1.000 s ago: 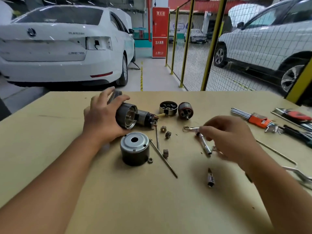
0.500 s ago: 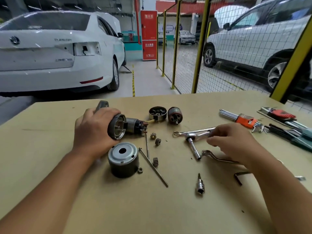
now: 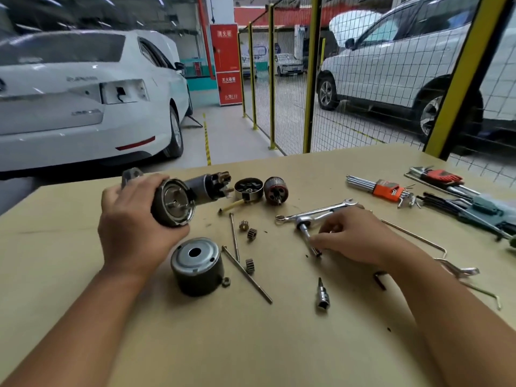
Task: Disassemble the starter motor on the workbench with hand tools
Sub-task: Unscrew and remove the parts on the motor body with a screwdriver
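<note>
a: where's the starter motor body (image 3: pixel 178 201) right now?

b: lifted just off the desk (image 3: pixel 83 317) at the left, open end toward the camera, solenoid (image 3: pixel 208 185) sticking out behind it. the left hand (image 3: pixel 134 227) has its fingers wrapped around the round housing.

a: how will it handle?

b: i'd judge it heavy and rigid, all steel and cast metal, likely a bit greasy. the broad housing is the place to grip, as the hand does; the solenoid terminals look like the part to keep off.

a: and the other hand?

b: the right hand (image 3: pixel 354 238) is low over the desk, fingers (image 3: pixel 318 241) curled narrow around the shaft of the ratchet (image 3: pixel 304 222), which lies against a combination wrench (image 3: pixel 321 209).

a: what's around it?

b: the removed end cover (image 3: pixel 196 265) sits just below the motor, with two long through bolts (image 3: pixel 245 275), three small gears (image 3: pixel 251 234), the armature (image 3: pixel 275 189) and a loose socket bit (image 3: pixel 322 296).
</note>
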`<state>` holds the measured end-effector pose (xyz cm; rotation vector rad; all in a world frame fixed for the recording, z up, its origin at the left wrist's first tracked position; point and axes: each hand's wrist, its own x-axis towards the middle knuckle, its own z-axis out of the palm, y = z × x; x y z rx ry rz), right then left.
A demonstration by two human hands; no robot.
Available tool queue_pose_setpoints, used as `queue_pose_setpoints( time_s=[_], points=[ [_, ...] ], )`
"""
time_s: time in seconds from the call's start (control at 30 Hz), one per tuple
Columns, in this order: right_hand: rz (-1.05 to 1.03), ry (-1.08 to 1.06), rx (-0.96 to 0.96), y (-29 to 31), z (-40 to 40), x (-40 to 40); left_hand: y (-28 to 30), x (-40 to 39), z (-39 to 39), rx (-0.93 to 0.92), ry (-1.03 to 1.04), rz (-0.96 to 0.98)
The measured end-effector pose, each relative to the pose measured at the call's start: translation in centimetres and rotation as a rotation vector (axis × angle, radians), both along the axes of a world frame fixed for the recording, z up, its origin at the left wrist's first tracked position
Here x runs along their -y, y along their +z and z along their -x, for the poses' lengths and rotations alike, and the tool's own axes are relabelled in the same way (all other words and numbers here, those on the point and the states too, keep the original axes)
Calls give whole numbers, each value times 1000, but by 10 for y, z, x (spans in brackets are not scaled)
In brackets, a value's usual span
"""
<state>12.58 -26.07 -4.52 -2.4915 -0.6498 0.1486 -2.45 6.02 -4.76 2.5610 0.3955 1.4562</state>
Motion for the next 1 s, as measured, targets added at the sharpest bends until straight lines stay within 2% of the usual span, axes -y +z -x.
queue_pose_setpoints(
  time_s=[0.2,0.53,0.6,0.7,0.8,0.9,1.0],
  points=[
    [216,55,46,-3,3,-5,18,25,4,121,-119,4],
    [176,53,63,-2,8,-9,35,74,12,353,-299,22],
    [57,35,96,-3,9,-10,37,84,13,356,-345,68],
    [-397,-31,166,-4,14,-15,36,102,16,330,-451,269],
    [-727,118,107,-2,19,-18,33,118,18,276,-598,481],
    [-841,425,-81,0,21,-16,30,129,19,216,-740,644],
    [-861,568,-272,5,23,-13,28,136,18,181,-817,770]
  ],
)
